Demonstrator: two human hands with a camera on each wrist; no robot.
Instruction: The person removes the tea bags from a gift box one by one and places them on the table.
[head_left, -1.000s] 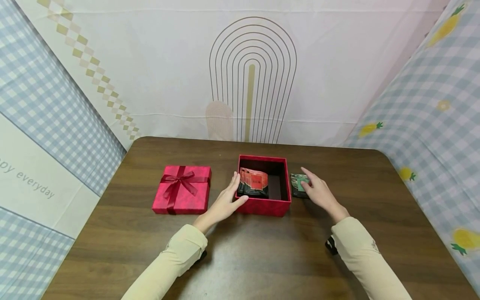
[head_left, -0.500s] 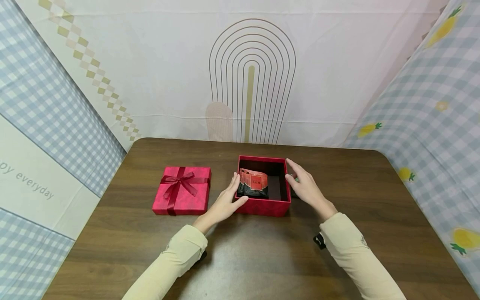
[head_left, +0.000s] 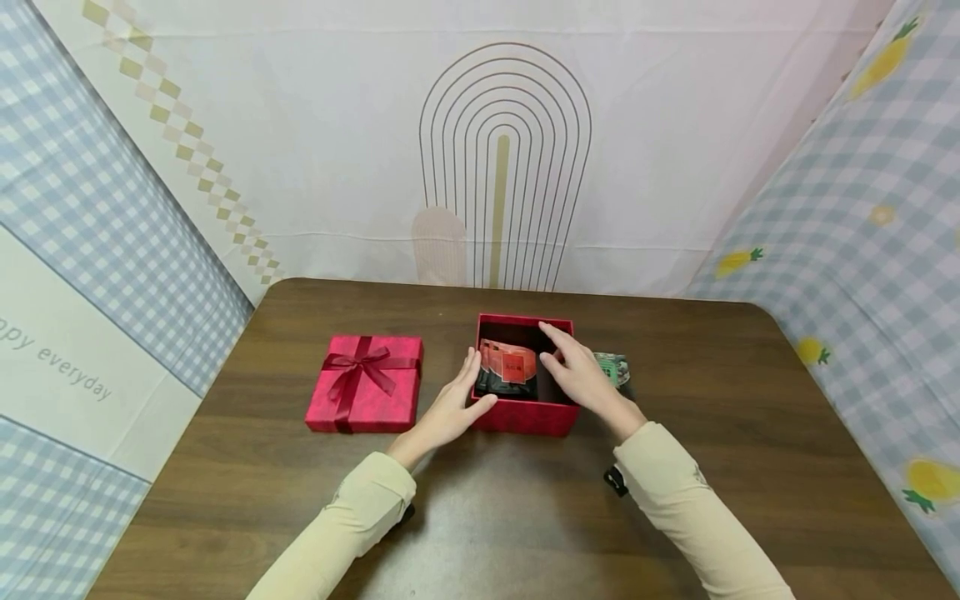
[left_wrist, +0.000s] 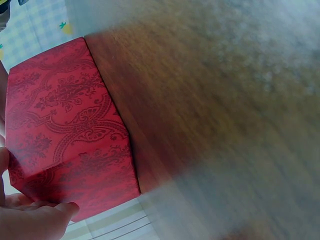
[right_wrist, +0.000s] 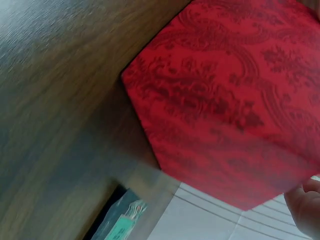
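Observation:
A red patterned box (head_left: pixel 525 417) without its lid stands at the middle of the table, holding several red and black packets (head_left: pixel 513 367) at its left side. The left hand (head_left: pixel 445 412) rests against the box's left side, fingers straight and thumb at the front left corner; the left wrist view shows its fingers at the box (left_wrist: pixel 75 115). Over the right part of the box is the right hand (head_left: pixel 583 375), fingers loosely bent, with nothing visible in them. A green packet (head_left: pixel 615 369) lies right of the box, partly behind that hand; the right wrist view also shows the green packet (right_wrist: pixel 120 225).
On the brown wooden table (head_left: pixel 480 517), a red lid (head_left: pixel 367 383) with a ribbon bow lies left of the box. A white curtain (head_left: pixel 337 150) hangs behind the table, with checked cloth (head_left: pixel 847 250) on the right.
The right hand has moved left from the green packet, past the box's right edge, to over the inside of the box. The left hand has stayed against the box.

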